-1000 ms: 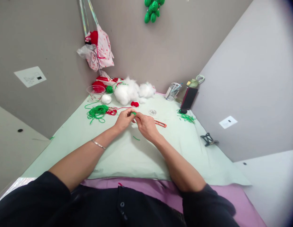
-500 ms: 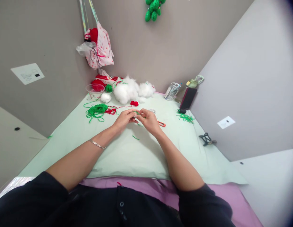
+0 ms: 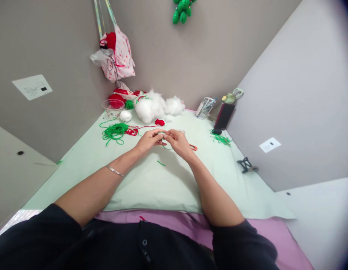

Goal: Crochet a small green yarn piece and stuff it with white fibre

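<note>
My left hand (image 3: 150,140) is closed in a pinch around a small green yarn piece (image 3: 162,133), mostly hidden by the fingers. Thumb and fingers of my right hand (image 3: 178,143) meet at the same piece from the other side. A thin green strand (image 3: 168,148) hangs below the hands. Left of them lies a loose tangle of green yarn (image 3: 114,132), with red yarn (image 3: 132,131) beside it. An orange-handled tool (image 3: 193,147) lies partly behind my right hand. Nearer to me is a short green yarn scrap (image 3: 161,163).
White stuffing (image 3: 150,108) is heaped at the back, near a clear tub (image 3: 113,108) and a small red yarn bundle (image 3: 159,122). On the right stand a pen holder (image 3: 204,108), a phone (image 3: 224,117) and a bottle (image 3: 229,98). Green clippings (image 3: 222,140) and a black claw clip (image 3: 246,165) lie there.
The fingers of both hands have shifted slightly around the green piece, and less of it shows between them. Everything else on the table stays put.
</note>
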{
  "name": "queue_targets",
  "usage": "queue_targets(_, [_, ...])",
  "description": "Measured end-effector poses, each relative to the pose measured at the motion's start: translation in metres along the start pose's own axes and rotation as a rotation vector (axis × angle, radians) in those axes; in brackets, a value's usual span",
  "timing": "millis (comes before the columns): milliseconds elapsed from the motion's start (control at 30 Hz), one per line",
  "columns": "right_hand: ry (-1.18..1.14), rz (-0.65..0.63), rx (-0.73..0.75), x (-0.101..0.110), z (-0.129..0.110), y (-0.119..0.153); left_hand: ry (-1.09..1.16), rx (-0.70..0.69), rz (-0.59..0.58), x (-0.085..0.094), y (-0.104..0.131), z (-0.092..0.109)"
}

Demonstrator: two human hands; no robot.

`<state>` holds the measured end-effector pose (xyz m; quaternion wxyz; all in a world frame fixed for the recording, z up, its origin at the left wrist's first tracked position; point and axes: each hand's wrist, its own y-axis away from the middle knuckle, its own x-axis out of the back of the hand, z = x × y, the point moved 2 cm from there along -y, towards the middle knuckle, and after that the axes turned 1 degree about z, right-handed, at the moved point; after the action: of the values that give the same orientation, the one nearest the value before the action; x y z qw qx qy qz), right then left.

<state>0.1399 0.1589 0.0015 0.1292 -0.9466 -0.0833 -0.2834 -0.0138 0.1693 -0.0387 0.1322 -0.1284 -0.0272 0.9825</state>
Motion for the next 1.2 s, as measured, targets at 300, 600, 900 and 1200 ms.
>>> queue_targets(300, [0.075,0.045,0.046,-0.021,-0.014,0.012,-0.063,-0.064,0.188,0.009,-0.006,-0.01])
queue_targets(600, [-0.116,0.13,0.117,0.009,-0.013,0.002,0.037,-0.058,0.145,0.001,0.004,0.01])
queue_targets(900, [-0.257,0.05,0.021,0.006,-0.002,-0.003,0.03,-0.098,0.15,0.001,0.004,0.01])
queue_targets(1200, [-0.08,0.044,0.037,-0.001,0.007,-0.005,0.028,-0.099,0.067,-0.004,0.006,0.008])
